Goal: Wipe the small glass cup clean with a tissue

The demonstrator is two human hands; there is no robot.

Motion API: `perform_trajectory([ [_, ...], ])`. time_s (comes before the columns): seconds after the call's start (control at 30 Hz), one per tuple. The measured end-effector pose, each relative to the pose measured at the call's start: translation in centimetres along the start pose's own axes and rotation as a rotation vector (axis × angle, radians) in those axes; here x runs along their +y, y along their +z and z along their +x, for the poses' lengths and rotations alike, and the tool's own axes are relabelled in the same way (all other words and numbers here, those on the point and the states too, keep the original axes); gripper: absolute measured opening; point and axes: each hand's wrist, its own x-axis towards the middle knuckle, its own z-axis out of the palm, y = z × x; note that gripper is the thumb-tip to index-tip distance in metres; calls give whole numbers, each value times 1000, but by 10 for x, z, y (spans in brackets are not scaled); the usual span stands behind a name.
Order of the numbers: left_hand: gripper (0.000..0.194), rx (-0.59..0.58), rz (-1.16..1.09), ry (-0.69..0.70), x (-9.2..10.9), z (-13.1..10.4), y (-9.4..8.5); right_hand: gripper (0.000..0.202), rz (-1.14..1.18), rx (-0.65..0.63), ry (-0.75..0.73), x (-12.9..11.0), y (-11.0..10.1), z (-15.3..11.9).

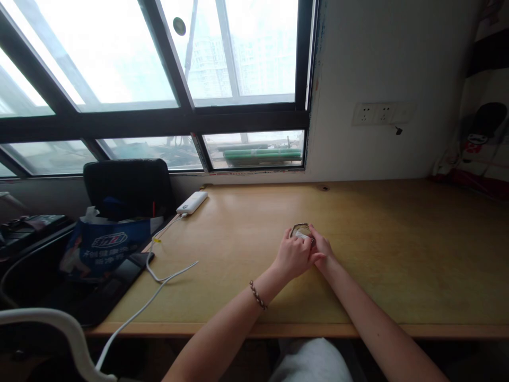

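Note:
Both hands meet above the middle of the wooden desk (pixel 246 249), around a small round, see-through-looking thing with a dark, angular rim (pixel 301 225). Its kind is too small to make out. My right hand (pixel 324 249) grips it from the right, with the fingers along its side. My left hand (pixel 293 257) is closed over its near side, fingers curled at a small white piece (pixel 301 234), perhaps paper or cloth, which shows inside the rim. The left hand covers the lower part of the round thing. A braided bracelet (pixel 258 295) circles my left wrist.
At the desk's left edge lies a white power bank (pixel 192 202) with a white cable (pixel 170 277) trailing over the desk. A dark chair (pixel 127 183) holding a blue bag (pixel 111 249) stands to the left. Behind are a window and a wall socket (pixel 384 113).

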Motion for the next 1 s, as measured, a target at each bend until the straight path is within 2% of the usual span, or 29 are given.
perform_trajectory([
  [0.2, 41, -57, -106, 96, -9, -4, -3, 34, 12, 38, -56, -2, -3, -2],
  [0.4, 34, -107, -228, 97, -14, -7, -7, 37, -10, 13, -56, -3, -2, -3],
  [0.57, 46, -63, -97, 75, -12, -4, -4, 36, 1, -36, -57, -3, -1, -4],
  [0.7, 57, -38, 1, 31, -8, -2, 1, 33, 24, 21, -83, -1, -1, -1],
  [0.9, 38, -72, -25, 64, -4, -3, -2, 32, 33, 105, -110, 4, -5, 5],
  [1.0, 32, -41, -94, 83, -6, -3, -3, 33, 17, 107, -139, 3, -6, 5],
])
